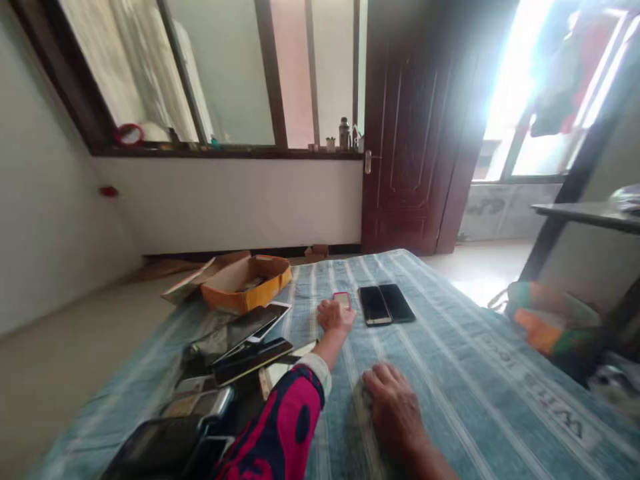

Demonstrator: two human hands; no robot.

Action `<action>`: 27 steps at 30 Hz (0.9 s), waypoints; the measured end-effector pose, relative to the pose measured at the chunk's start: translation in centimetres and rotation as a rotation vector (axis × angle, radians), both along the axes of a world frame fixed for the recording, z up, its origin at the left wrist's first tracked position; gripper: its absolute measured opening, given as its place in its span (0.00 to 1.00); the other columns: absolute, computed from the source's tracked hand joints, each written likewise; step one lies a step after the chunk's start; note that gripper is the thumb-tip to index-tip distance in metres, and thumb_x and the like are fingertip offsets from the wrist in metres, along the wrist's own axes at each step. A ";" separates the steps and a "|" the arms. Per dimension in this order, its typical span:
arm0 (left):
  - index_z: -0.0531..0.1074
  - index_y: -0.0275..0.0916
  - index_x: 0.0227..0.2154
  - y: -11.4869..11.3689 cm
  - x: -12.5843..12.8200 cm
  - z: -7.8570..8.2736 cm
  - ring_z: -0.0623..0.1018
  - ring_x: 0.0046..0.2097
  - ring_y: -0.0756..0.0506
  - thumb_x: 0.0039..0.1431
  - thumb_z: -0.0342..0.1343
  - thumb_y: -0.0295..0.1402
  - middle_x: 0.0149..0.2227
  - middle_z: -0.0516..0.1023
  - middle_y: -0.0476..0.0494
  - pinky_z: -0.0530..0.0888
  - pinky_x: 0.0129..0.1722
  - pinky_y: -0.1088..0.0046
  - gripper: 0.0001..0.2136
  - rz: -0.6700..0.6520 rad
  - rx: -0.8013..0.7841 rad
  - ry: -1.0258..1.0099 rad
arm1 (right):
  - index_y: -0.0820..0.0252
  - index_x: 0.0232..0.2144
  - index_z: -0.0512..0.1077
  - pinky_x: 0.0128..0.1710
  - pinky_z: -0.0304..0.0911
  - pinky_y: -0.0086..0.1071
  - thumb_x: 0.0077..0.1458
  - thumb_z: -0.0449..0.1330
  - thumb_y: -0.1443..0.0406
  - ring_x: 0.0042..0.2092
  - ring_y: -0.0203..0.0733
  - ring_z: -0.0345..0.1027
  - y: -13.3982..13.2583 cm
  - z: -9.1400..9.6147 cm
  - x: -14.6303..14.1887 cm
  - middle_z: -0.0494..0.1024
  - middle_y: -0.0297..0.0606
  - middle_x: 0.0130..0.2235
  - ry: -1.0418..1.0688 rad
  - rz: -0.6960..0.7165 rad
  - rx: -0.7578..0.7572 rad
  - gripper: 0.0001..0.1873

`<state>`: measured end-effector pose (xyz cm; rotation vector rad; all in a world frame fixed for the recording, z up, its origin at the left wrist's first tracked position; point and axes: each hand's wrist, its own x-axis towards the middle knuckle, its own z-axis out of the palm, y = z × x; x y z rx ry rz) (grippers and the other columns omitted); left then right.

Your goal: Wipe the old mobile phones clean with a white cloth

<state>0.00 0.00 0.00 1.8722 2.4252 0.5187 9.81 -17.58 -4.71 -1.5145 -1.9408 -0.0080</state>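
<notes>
My left hand point(336, 316) reaches forward over the striped cloth, its fingers closed on the edge of a small pale phone with a pinkish-red rim point(343, 300). To the right of it, two dark-screened smartphones lie side by side: one point(375, 305) with a pale lower edge, the other point(397, 303) all black. Closer to me, my right hand point(395, 405) rests on the cloth with its fingers curled in and nothing visible in them. Left of my sleeve lies a heap of phones, among them a dark phone point(254, 360) and a white-framed phone point(270, 321).
An open orange cardboard box point(250, 298) with some items inside stands at the far left of the blue striped cloth point(450, 373). A black case-like object point(157, 448) lies at the near left. Beyond are a dark red door point(410, 133) and a side shelf point(585, 212).
</notes>
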 end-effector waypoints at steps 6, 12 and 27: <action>0.75 0.35 0.42 0.2 0.8 0.0 0.70 0.53 0.34 0.49 0.59 0.49 0.49 0.72 0.31 0.68 0.46 0.63 0.24 0.016 0.000 -0.010 | 0.55 0.29 0.71 0.38 0.47 0.31 0.50 0.56 0.78 0.39 0.42 0.60 -0.1 0.2 0.1 0.73 0.34 0.34 -0.029 -0.006 -0.019 0.13; 0.72 0.32 0.45 0.1 1.1 -0.2 0.69 0.54 0.34 0.49 0.59 0.50 0.52 0.69 0.29 0.66 0.49 0.62 0.27 -0.001 -0.008 -0.008 | 0.56 0.28 0.70 0.37 0.47 0.31 0.51 0.56 0.78 0.38 0.41 0.60 -0.2 0.6 0.0 0.72 0.34 0.33 -0.043 -0.019 -0.038 0.12; 0.71 0.37 0.44 -0.4 0.5 -0.1 0.68 0.55 0.36 0.49 0.60 0.50 0.53 0.69 0.32 0.65 0.51 0.64 0.25 -0.075 -0.037 -0.015 | 0.55 0.29 0.71 0.37 0.48 0.31 0.51 0.56 0.78 0.39 0.41 0.61 -0.4 0.7 0.2 0.73 0.34 0.34 -0.046 -0.014 -0.069 0.12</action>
